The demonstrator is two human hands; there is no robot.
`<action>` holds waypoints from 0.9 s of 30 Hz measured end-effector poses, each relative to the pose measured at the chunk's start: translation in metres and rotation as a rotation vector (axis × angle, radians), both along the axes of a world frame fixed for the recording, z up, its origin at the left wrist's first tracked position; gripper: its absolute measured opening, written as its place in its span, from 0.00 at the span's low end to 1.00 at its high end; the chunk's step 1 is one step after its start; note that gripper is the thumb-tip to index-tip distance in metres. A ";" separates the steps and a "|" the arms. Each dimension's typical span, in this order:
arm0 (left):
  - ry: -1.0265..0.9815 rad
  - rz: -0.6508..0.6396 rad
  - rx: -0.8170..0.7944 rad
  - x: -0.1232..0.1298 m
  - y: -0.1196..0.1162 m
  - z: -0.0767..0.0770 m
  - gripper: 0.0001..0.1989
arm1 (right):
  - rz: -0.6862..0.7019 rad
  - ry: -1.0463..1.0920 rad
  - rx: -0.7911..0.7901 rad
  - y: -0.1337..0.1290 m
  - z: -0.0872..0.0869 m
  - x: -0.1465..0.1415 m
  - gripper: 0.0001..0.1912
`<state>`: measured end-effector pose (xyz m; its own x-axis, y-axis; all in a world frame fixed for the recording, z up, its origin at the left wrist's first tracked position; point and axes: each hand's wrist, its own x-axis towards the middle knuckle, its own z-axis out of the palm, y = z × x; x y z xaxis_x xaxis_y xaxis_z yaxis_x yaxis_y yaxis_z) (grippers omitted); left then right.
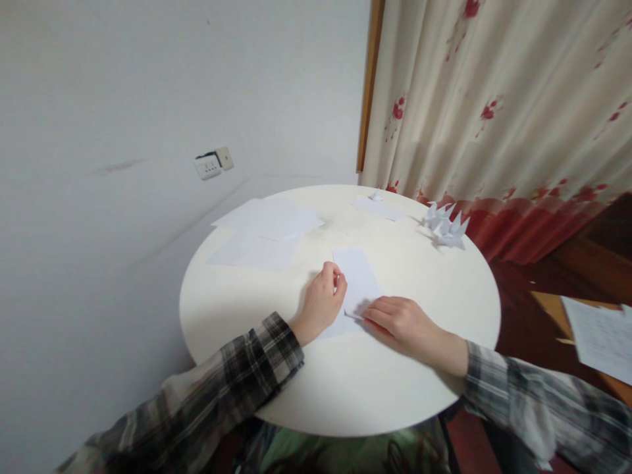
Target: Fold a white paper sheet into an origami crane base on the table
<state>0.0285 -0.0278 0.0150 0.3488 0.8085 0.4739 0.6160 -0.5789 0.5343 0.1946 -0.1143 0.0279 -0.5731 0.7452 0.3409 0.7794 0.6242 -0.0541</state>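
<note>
White rectangular paper sheet [358, 275]: right hand [401, 324], fingers bent, touching its near end; left hand [322, 299], curled, at its left edge; whether either grips cannot be told.

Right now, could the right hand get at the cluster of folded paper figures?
Probably yes: nothing visible stands between the right hand and the cluster, though the hand would have to leave the paper sheet and stretch forward.

The sheet [356, 280] is thin, smooth, matt paper; the origami cranes [447, 232] are crisp matt paper. The table [345, 401] looks smooth with a faint sheen. The curtain [444, 118] and plaid sleeve [197, 401] are soft cloth, the wall socket [207, 168] smooth plastic, the wall [123, 79] matt and scuffed.
</note>
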 end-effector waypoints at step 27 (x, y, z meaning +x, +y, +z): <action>-0.667 -0.408 -1.091 0.011 0.028 0.037 0.25 | -0.163 1.759 -0.612 0.013 0.030 0.045 0.09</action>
